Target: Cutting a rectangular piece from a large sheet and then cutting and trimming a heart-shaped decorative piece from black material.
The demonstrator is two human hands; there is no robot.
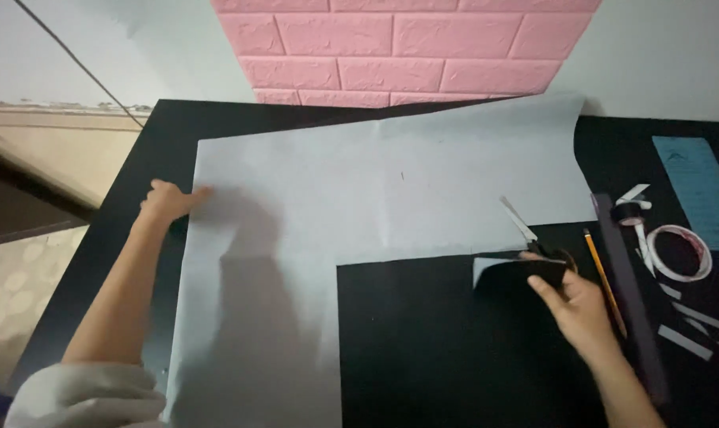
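Observation:
A large pale grey paper sheet (375, 182) lies on a black table (161, 135), with a rectangular piece cut out of its lower right. My left hand (167, 200) presses on the sheet's left edge, fingers resting on the paper. My right hand (579, 305) grips black-handled scissors (534, 242) whose blades point up and left at the cut edge. A small black card piece (522, 276) with a pale corner lies under the same hand, at the scissors' handles.
A pencil (605, 281) and a long dark ruler (630, 293) lie right of my right hand. Further right are a tape roll (680, 254), several white paper strips (684, 342) and a blue paper (700, 190). A pink brick-pattern panel (399, 47) stands behind the table.

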